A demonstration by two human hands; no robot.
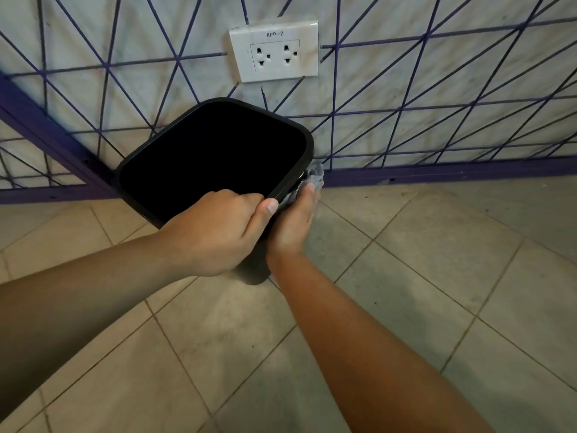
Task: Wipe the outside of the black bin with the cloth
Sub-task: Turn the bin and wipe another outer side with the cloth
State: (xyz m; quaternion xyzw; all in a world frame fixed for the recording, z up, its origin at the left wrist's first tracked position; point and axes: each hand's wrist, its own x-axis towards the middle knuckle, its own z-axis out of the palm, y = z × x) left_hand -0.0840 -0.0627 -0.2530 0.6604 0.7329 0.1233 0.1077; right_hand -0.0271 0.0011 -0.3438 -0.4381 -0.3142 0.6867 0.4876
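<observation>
Bin position: the black bin is standing on the tiled floor, in the corner where the patterned wall is meeting the purple skirting; its open mouth is facing the camera, so it is probably leaning toward the person.
Left grip: the left hand is curling over the near rim of the bin, fingers going inside and thumb lying along the rim's outer edge, steadying it.
Right grip: the right hand is pressing the grey cloth against the bin's right outer wall just under the rim; the fingers are lying along the wall with the cloth bunched under and beyond them.
Key relation: the cloth is sitting high on the right side, touching the bin, while the wall being wiped is running down and toward the person, mostly hidden behind both hands.
Nearer hand: the right hand is the one already on the outside surface; the left is only holding.
Judgement: the wiping is looking under way, and the next stroke is probably calling for dragging the cloth down along that right wall.
Risk: the bin is sitting close to the wall, leaving little room for the far sides.
</observation>
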